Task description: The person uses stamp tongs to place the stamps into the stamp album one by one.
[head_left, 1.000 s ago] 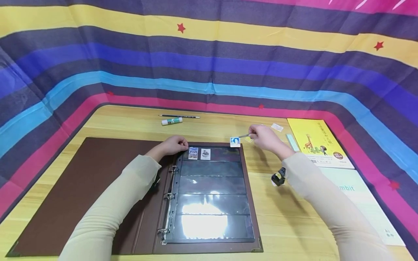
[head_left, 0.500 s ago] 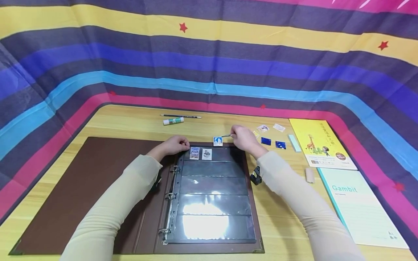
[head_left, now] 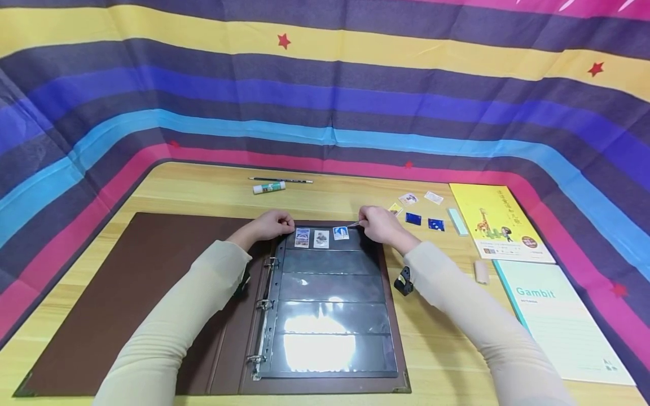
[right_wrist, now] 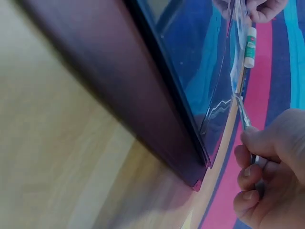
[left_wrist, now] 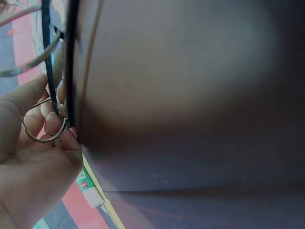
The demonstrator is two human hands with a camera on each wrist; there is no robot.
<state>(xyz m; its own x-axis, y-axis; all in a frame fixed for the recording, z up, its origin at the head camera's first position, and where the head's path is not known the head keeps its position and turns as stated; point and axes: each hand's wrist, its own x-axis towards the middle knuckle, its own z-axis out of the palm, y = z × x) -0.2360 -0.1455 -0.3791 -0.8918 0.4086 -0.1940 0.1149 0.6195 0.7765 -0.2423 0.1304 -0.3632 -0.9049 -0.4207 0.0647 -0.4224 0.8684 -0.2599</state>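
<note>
Stamp [head_left: 341, 233] with a blue picture and pale border sits slightly tilted in the top row of the brown album [head_left: 178, 293], toward the page's upper right; how far it is tucked into the strip I cannot tell. Tweezers [right_wrist: 244, 114], one silvery pair, reach its upper right corner. Thumb and fingers of the right hand [head_left: 381, 225], just beyond the album's upper right edge, pinch the tweezers. The left hand [head_left: 268, 225], at the album's top edge near the rings, has its fingers curled and pinches the upper left corner of the black page [head_left: 332, 287].

Eight stamps show in all. Three are in the album's top row: a purple-blue upright one [head_left: 302, 238], a white one with a grey figure [head_left: 321, 239], and the blue-and-white one. Five lie loose to the album's upper right: two dark blue [head_left: 413, 218], two whitish [head_left: 434, 198], one yellow [head_left: 395, 209]. The page has five strips, and three metal rings [head_left: 264, 304] show along its left side.

Beyond the album's top edge lie one pencil [head_left: 280, 180] and one glue stick [head_left: 269, 188]. Right of the album are one pale green bar [head_left: 457, 221], one beige rounded block [head_left: 481, 272], one yellow booklet [head_left: 500, 223] and one Gambit notebook [head_left: 563, 321].
</note>
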